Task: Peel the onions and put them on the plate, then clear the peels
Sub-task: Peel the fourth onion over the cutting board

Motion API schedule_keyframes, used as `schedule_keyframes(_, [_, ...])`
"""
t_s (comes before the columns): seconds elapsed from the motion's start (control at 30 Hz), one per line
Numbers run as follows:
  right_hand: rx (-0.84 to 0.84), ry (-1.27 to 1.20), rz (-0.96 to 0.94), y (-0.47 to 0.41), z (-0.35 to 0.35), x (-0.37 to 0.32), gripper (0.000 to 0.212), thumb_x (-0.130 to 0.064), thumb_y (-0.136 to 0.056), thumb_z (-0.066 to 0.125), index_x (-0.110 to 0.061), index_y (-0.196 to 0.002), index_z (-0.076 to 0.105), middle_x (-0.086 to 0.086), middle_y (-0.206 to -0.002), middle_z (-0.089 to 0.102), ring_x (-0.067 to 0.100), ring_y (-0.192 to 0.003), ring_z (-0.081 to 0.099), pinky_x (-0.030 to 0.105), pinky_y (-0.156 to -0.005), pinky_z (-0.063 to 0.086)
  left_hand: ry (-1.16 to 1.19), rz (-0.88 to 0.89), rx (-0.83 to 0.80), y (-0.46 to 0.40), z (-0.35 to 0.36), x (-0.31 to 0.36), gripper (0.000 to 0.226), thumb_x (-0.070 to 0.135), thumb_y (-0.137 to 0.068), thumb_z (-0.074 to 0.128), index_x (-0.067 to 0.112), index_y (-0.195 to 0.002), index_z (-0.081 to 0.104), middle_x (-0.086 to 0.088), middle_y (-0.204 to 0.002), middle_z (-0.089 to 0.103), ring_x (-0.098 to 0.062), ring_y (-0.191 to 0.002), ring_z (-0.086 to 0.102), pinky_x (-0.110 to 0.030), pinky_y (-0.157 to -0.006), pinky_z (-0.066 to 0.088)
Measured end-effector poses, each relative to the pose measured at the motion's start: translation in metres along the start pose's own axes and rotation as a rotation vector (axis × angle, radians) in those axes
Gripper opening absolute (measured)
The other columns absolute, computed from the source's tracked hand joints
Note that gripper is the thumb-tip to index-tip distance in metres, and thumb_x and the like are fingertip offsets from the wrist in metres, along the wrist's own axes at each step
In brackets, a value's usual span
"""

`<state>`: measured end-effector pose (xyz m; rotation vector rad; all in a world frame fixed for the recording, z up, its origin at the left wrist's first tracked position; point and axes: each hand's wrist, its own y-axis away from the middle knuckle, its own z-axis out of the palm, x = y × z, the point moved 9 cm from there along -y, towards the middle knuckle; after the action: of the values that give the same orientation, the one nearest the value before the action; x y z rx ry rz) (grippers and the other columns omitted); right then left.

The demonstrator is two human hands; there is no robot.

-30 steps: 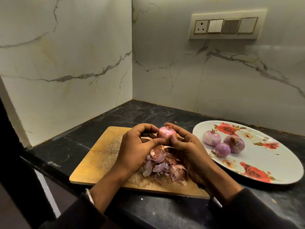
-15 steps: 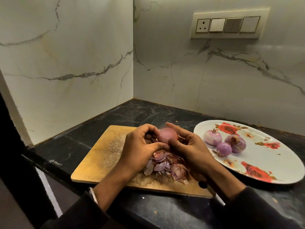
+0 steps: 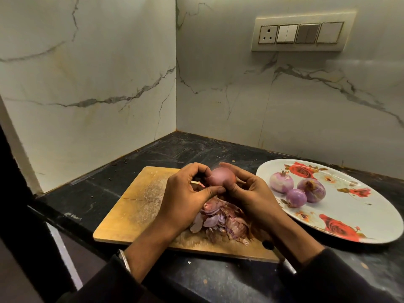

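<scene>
Grip: your left hand (image 3: 185,193) and right hand (image 3: 251,193) both curl round one onion (image 3: 220,176), thumbs meeting beneath it; the onion is blurred.
Onion: held up in the air over the far part of the cutting board (image 3: 140,204), above the peel heap.
Peels: a loose pile of purple and brown peels (image 3: 220,224) lies on the board, at 6 o'clock from the held onion.
Board: wooden, flat on the black counter (image 3: 87,200); a dark hole (image 3: 267,244) shows near its 5 o'clock corner.
Plate: white, red rose print, plate (image 3: 349,217) at 3 o'clock from your hands, on the counter.
Peeled onions: three peeled onions (image 3: 297,189) clustered on the plate's 9 o'clock part, touching or nearly so.
Wall: switch panel (image 3: 302,33) at 1 o'clock, one socket and rocker switches.
Writing: faint pale marking (image 3: 73,216) on the counter's near edge at 8 o'clock, unreadable.
</scene>
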<state>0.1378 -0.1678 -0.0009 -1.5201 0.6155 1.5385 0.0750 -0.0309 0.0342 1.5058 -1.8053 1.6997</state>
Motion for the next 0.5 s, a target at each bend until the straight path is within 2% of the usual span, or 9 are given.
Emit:
schedule_keyframes(0.17, [-0.006, -0.038, 0.042, -0.002, 0.001, 0.003, 0.051, -0.032, -0.09, 0.06, -0.02, -0.139, 0.057, 0.013, -0.124, 0.071, 0.029, -0.114, 0.07, 0.039, -0.092, 0.058, 0.151, -0.134, 0.024, -0.002, -0.004, -0.014, 0.031, 0.018, -0.071, 0.086, 0.02, -0.096, 0.068, 0.004, -0.091, 0.07, -0.011, -0.088, 0.069, -0.023, -0.072, 0.059])
schedule_keyframes(0.27, [-0.022, -0.017, 0.056, -0.001, -0.001, 0.003, 0.048, -0.024, -0.092, 0.059, -0.02, -0.139, 0.057, 0.014, -0.125, 0.07, 0.032, -0.114, 0.069, 0.048, -0.095, 0.055, 0.231, -0.198, -0.019, -0.003, 0.0, -0.021, 0.029, 0.017, -0.074, 0.083, 0.022, -0.097, 0.068, 0.0, -0.095, 0.071, -0.014, -0.094, 0.069, -0.025, -0.077, 0.06])
schedule_keyframes(0.37, [0.009, 0.018, 0.032, 0.001, -0.004, -0.001, 0.044, -0.024, -0.088, 0.063, -0.019, -0.132, 0.061, 0.013, -0.119, 0.073, 0.031, -0.108, 0.071, 0.045, -0.089, 0.057, 0.224, -0.207, -0.076, -0.002, 0.005, -0.021, 0.033, 0.026, -0.07, 0.084, 0.021, -0.098, 0.068, 0.0, -0.097, 0.071, -0.013, -0.096, 0.069, -0.029, -0.079, 0.061])
schedule_keyframes(0.5, [-0.004, -0.015, 0.05, 0.003, -0.001, 0.002, 0.041, -0.021, -0.088, 0.063, -0.015, -0.128, 0.059, 0.015, -0.116, 0.074, 0.032, -0.102, 0.073, 0.039, -0.078, 0.06, 0.181, -0.201, -0.055, -0.001, 0.001, -0.021, 0.041, 0.037, -0.061, 0.083, 0.018, -0.095, 0.069, 0.001, -0.092, 0.072, -0.011, -0.089, 0.07, -0.027, -0.075, 0.061])
